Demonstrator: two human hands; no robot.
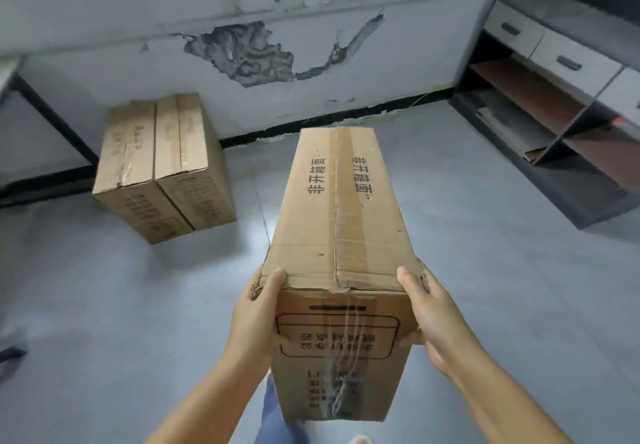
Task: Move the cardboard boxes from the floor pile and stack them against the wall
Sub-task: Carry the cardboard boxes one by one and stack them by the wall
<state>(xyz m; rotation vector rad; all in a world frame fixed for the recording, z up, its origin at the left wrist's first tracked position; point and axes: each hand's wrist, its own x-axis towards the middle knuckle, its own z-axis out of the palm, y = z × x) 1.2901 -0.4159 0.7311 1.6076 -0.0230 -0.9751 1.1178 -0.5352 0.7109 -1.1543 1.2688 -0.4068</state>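
Observation:
I hold a long taped cardboard box (337, 221) with black printed characters in front of me, above the floor, its far end pointing at the wall. My left hand (256, 315) grips its near left edge and my right hand (433, 319) grips its near right edge, thumbs on top. Two similar cardboard boxes (162, 166) stand side by side on the floor at the left, touching each other, their far ends against the wall (242, 20).
The wall has peeling paint and a black skirting. A dark shelf unit with grey drawers (554, 72) stands at the right. A dark-framed piece of furniture (38, 131) is at the far left. Grey floor (450, 201) lies between them.

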